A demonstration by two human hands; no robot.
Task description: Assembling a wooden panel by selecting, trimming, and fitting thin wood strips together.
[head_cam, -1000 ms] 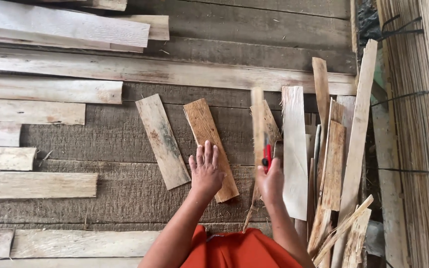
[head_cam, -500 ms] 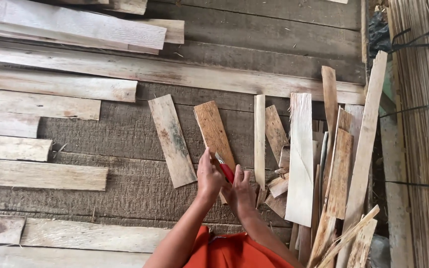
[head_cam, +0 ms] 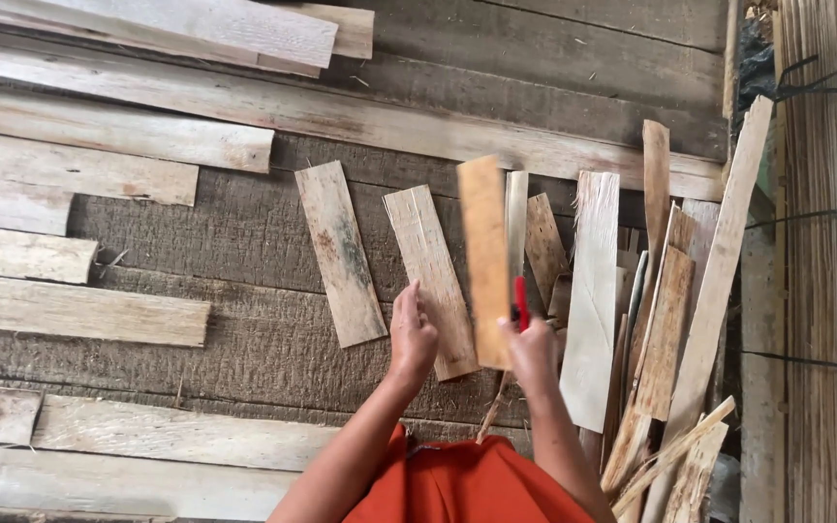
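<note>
The right hand (head_cam: 533, 353) is closing around the lower end of a flat, orange-brown wooden slat (head_cam: 485, 260) and is holding it upright, lifted clear of the floor. The same hand is also pinching a slim red tool (head_cam: 520, 302) against the slat's right edge; whether that tool is a knife or a marker, I cannot tell. The left hand (head_cam: 412, 334) is hovering just beside the slat with fingers loosely curled and nothing in it, its palm turned toward the board.

Directly behind the raised slat, a pale weathered short plank (head_cam: 430, 276) is lying on the dark plank floor (head_cam: 234, 232), and a second grey-stained short plank (head_cam: 339, 254) is lying just left of it, the two apart but near. To the right, a loose heap of split wood strips and offcuts (head_cam: 661, 320) is leaning and overlapping, touching one another. Long pale boards (head_cam: 79, 179) are lying in rows at the far left, well apart from the hands. A wall of thin bamboo canes (head_cam: 830, 261) is running down the right edge.

As a judgement, handling the slat well here is calling for a firm hold low on the board, the red tool kept pointing away from the free hand, and the left hand steadying the slat's face rather than its edge.
</note>
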